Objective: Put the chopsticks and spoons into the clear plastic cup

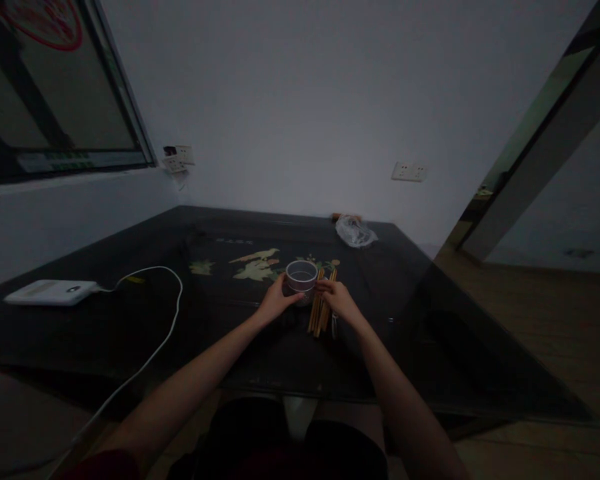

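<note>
A small round clear cup stands on the dark table. My left hand grips its left side with the fingers curled against it. On the cup's right, my right hand has its fingers pinched over a bundle of wooden chopsticks that lies on the table. The light is dim and the fingertips are hard to make out.
A white box-shaped device with a white cable lies at the table's left. A crumpled clear plastic bag sits at the far edge by the wall. Painted birds and leaves decorate the tabletop. A doorway opens at the right.
</note>
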`<state>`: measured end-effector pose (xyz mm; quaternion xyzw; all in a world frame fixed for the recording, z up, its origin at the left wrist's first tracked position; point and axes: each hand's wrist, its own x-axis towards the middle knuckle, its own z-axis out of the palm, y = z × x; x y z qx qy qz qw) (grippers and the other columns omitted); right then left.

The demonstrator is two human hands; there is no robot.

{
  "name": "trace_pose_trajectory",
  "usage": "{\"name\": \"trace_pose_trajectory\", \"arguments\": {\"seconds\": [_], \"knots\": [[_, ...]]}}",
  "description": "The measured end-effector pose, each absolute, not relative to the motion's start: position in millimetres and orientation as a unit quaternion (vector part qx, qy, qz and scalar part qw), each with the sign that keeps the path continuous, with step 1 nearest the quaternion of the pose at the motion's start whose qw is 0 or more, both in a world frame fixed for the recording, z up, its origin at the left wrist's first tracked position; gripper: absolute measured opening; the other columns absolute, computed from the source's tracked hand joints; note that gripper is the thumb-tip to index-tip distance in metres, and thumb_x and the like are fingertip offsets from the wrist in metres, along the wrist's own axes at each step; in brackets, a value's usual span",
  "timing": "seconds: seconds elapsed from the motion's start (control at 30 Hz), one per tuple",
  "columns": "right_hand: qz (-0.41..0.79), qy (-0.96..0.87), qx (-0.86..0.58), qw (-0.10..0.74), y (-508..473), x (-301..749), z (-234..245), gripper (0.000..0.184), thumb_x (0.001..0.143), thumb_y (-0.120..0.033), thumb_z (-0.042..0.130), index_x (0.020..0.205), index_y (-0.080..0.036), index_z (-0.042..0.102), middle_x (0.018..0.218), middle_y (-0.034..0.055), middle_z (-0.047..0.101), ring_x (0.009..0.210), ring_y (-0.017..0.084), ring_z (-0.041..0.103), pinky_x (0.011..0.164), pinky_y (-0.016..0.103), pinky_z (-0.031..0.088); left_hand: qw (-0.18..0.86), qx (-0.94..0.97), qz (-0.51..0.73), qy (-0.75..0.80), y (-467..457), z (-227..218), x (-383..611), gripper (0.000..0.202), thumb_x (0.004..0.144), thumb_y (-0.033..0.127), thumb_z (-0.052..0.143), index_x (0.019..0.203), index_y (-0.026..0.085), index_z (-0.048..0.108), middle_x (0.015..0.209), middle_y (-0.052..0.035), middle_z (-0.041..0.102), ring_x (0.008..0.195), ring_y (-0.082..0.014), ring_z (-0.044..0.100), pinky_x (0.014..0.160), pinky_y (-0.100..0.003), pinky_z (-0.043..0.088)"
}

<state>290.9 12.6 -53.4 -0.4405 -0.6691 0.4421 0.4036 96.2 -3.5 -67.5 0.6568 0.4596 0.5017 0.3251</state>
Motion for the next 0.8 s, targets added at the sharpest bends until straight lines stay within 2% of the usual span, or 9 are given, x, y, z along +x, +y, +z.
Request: {"name": "trace_pose_trajectory", "arguments": {"seconds": [0.37, 0.53, 0.67, 0.8], "knots": [[0.432, -0.668, -0.459, 0.396, 16, 292, -58, 0.047, 0.062, -0.001, 0.044, 0.100, -0.015, 0.068, 0.099, 0.0064, 0.072, 0.098, 0.019, 0.067, 0.089, 0.036, 0.053, 0.357, 0.653, 0.498, 0.444, -2, -69, 94, 0.065, 0.065, 0.031, 0.076, 0.121, 0.015, 0.046, 0.120, -0.0150, 0.058, 0.113, -0.0279, 0.055, 0.099, -0.045, 0.040], [0.448, -0.651, -0.469, 0.394, 14, 294, -52, 0.043, 0.064, -0.002, 0.041, 0.095, -0.016, 0.068, 0.095, 0.0058, 0.073, 0.087, 0.017, 0.069, 0.076, 0.030, 0.057, 0.368, 0.671, 0.482, 0.426, -2, -70, 94, 0.070, 0.064, 0.032, 0.076, 0.124, 0.014, 0.044, 0.124, -0.0165, 0.055, 0.117, -0.0281, 0.052, 0.102, -0.045, 0.037], [0.449, -0.624, -0.472, 0.430, 14, 302, -45, 0.039, 0.065, -0.004, 0.042, 0.094, -0.015, 0.066, 0.091, 0.0065, 0.072, 0.078, 0.015, 0.069, 0.063, 0.024, 0.055, 0.361, 0.677, 0.483, 0.422, -2, -67, 93, 0.080, 0.063, 0.034, 0.077, 0.130, 0.014, 0.038, 0.131, -0.0175, 0.049, 0.124, -0.0281, 0.046, 0.106, -0.044, 0.032], [0.428, -0.596, -0.482, 0.478, 18, 315, -39, 0.034, 0.067, -0.006, 0.041, 0.090, -0.013, 0.064, 0.085, 0.0073, 0.071, 0.073, 0.015, 0.068, 0.060, 0.023, 0.054, 0.360, 0.674, 0.499, 0.409, -3, -65, 93, 0.088, 0.065, 0.036, 0.076, 0.137, 0.017, 0.030, 0.137, -0.0172, 0.043, 0.128, -0.0277, 0.042, 0.108, -0.044, 0.030]]}}
